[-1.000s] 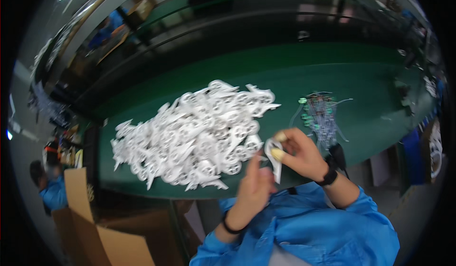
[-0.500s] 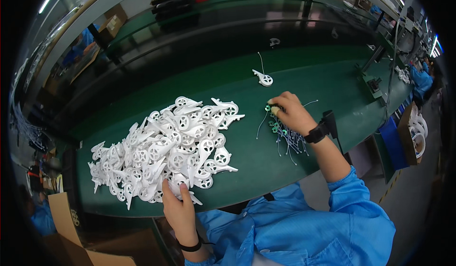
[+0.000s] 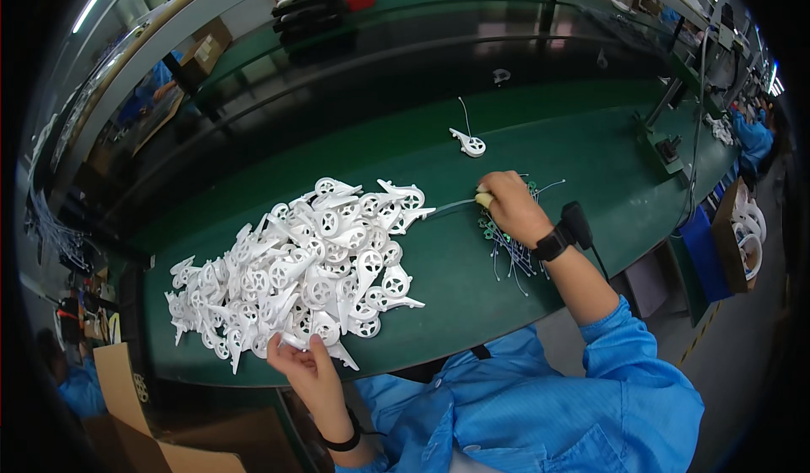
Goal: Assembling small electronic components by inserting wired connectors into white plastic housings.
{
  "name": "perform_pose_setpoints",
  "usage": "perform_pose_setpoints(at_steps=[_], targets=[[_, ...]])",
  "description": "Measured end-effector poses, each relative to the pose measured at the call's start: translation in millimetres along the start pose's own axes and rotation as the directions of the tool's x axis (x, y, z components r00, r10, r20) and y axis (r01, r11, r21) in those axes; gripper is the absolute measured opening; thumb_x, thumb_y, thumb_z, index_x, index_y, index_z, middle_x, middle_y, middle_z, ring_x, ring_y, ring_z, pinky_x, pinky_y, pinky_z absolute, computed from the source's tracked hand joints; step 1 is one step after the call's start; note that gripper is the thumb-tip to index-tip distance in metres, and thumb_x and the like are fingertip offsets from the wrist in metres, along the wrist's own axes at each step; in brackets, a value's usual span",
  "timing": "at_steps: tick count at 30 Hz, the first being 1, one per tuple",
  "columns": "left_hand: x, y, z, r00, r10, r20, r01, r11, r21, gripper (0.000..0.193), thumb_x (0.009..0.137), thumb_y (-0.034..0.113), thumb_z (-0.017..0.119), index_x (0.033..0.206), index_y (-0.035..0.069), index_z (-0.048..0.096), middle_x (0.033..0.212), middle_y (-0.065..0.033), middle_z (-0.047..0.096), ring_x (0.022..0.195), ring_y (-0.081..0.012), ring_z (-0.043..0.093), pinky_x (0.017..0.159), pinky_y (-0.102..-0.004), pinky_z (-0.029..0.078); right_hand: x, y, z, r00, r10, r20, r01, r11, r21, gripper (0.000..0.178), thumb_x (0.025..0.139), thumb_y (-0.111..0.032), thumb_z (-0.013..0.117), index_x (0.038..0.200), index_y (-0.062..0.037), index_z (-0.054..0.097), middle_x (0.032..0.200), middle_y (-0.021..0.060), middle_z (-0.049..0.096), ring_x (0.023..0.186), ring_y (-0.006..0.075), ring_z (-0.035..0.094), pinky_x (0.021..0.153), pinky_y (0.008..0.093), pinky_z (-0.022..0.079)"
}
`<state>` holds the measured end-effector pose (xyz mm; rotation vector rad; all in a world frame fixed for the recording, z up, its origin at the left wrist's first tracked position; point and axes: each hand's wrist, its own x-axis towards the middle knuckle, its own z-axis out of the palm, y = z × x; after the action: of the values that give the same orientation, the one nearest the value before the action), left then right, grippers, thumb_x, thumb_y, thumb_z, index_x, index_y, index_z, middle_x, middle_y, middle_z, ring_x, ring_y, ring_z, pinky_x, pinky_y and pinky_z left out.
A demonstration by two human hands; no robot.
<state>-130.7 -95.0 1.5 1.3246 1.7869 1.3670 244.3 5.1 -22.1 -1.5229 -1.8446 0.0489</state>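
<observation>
At the near edge of the desk (image 3: 447,325), in the head view, we see our left hand (image 3: 310,380) beside the pile of white parts (image 3: 316,258). Its thumb and fingers are a little apart, closed around one white part (image 3: 293,340) at the pile's near side; the grip is partly hidden by the fingers themselves. Each part in the pile that we can make out has a round, spoked end and a pointed tail.

Farther right, our right hand (image 3: 516,210) is over the heap of wires (image 3: 512,252), whose ends carry small green pieces. Its thumb and fingers, with yellowish covers on the tips, are pinched together on a thin wire (image 3: 456,205). This wire runs left toward the pile; we cannot tell whether its far end touches the parts there.

Beyond both hands, well apart from the pile, one white part with a wire attached (image 3: 469,145) lies on the desk, its wire pointing away from us. We have a dark watch (image 3: 553,243) on the right wrist and a black band (image 3: 344,442) on the left. At the lower left stands an open cardboard box (image 3: 121,382).
</observation>
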Motion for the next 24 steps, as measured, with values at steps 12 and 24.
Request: perform_pose_setpoints(at_steps=[12, 24], targets=[[-30, 16, 25, 0.971, 0.131, 0.202, -0.021, 0.882, -0.47, 0.062, 0.085, -0.005, 0.058, 0.137, 0.001, 0.025, 0.113, -0.0128, 0.051, 0.078, -0.0156, 0.059, 0.069, -0.0248, 0.049, 90, 57, 17, 0.953, 0.289, 0.09, -0.302, 0.926, 0.228, 0.018, 0.083, -0.014, 0.065, 0.089, 0.0002, 0.056, 0.083, 0.0114, 0.063, 0.076, 0.0225, 0.061, 0.071, 0.0341, 0.048], [-34, 27, 60, 0.662, 0.136, 0.737, 0.572, 0.543, -0.614, 0.059, 0.095, 0.015, 0.056, 0.143, 0.008, 0.022, 0.101, -0.0154, 0.058, 0.081, -0.0207, 0.061, 0.071, -0.0327, 0.052, -60, -70, -58, 0.891, 0.275, 0.36, -0.392, 0.07, 0.917, 0.016, 0.087, 0.002, 0.06, 0.101, -0.0004, 0.053, 0.083, 0.0094, 0.06, 0.062, 0.0139, 0.058, 0.056, 0.0243, 0.048]])
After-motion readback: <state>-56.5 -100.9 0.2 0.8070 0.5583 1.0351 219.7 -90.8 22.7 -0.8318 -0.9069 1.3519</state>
